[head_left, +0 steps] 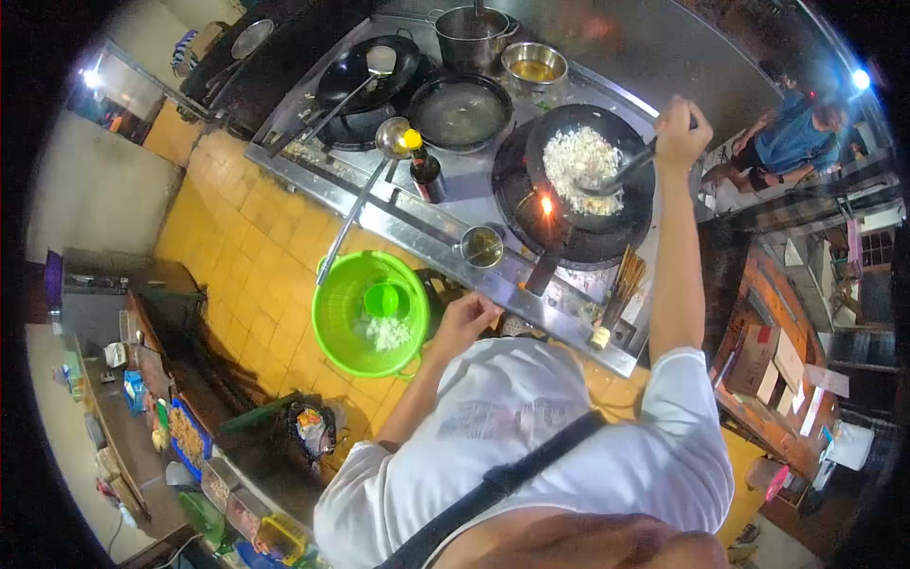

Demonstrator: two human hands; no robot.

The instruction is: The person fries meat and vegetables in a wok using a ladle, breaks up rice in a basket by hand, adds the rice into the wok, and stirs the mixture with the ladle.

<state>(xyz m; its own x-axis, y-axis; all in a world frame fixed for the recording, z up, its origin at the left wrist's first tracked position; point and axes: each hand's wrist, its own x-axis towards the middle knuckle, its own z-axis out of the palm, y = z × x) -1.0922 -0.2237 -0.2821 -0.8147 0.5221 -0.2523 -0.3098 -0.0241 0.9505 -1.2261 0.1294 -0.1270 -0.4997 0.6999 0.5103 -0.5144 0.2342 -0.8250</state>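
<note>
My right hand (pixel 681 135) is wrapped round the handle of a wok spatula (pixel 630 169), whose head rests in the white rice (pixel 580 156). The rice lies in a dark wok (pixel 561 237) on the stove, and an orange flame glows at the wok's near side. Close to the stove's front edge, my left hand (pixel 463 324) has its fingers bent and pressed together; what they hold, if anything, is hidden. A small metal cup (pixel 482 247) of liquid stands just beyond it. Left of that hand is a green basket (pixel 327 327) with rice and a green cup (pixel 381 300).
A long-handled ladle (pixel 392 138) sits by a dark bottle (pixel 427 177). Behind are a flat pan (pixel 461 112), a deep pot (pixel 471 40) and a steel bowl (pixel 534 66). Skewers (pixel 626 283) lie right of the wok. Another person (pixel 796 137) is at the far right.
</note>
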